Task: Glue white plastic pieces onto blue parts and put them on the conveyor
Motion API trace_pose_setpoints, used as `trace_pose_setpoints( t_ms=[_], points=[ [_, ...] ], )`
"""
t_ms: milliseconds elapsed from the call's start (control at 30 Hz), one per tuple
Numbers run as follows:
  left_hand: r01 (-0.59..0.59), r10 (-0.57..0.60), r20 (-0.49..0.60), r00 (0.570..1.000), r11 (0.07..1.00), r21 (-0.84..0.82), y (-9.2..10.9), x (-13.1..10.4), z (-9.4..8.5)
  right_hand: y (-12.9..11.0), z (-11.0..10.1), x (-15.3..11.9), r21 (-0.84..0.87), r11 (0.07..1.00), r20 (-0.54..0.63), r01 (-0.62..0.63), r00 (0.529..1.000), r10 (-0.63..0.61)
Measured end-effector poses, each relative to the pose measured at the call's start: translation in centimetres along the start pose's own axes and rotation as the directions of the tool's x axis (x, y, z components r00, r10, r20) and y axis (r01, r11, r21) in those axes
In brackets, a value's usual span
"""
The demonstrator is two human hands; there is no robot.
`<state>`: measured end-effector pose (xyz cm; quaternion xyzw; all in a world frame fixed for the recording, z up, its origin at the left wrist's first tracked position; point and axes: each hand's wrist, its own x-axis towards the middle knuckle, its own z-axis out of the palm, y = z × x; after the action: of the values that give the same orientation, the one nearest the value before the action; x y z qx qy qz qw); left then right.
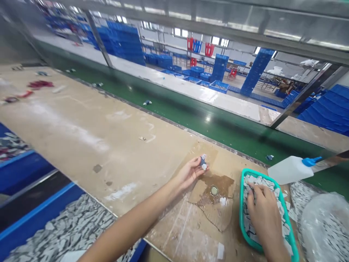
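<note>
Between the thumb and fingers of my left hand [193,173] is a small dark blue and white piece [203,162], held over the table. My right hand [264,209] reaches down into a green plastic basket [242,203] full of small flat grey-white pieces [260,179]. Its fingers are curled together among them, and what they pinch, if anything, is hidden. Between my hands lies a torn, wet brown cardboard scrap [220,214] with a small round spot of glue-like liquid [214,190] on it.
A white squeeze bottle [289,170] with a blue cap lies behind the basket, near a clear plastic bag [321,214] of pieces. Beyond the table edge runs a green conveyor belt [174,112] carrying small pieces. Blue crates [62,233] of grey-white pieces stand at lower left.
</note>
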<state>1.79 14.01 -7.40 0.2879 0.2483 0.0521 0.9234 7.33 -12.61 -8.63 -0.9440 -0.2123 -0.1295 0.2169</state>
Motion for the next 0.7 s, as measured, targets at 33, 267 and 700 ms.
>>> trace_pose_setpoints(
  t_ms=[33, 267, 700],
  points=[
    [-0.024, 0.025, -0.023, 0.999, 0.999, 0.032, 0.1, 0.3, -0.1, 0.5, 0.2, -0.1, -0.094, 0.995, 0.092, 0.02, 0.996, -0.011],
    [-0.107, 0.131, -0.101, 0.986, 0.97, 0.22, -0.6, 2.7, -0.1, -1.5, -1.3, 0.8, -0.212, 0.974, 0.407, -0.084, 0.898, 0.166],
    [-0.316, 0.52, 0.112, 0.847, 0.321, 0.893, 2.5, 16.5, 10.2, -2.1, -2.4, 1.9, -0.092, 0.969, 0.296, -0.23, 0.922, 0.248]
  ],
)
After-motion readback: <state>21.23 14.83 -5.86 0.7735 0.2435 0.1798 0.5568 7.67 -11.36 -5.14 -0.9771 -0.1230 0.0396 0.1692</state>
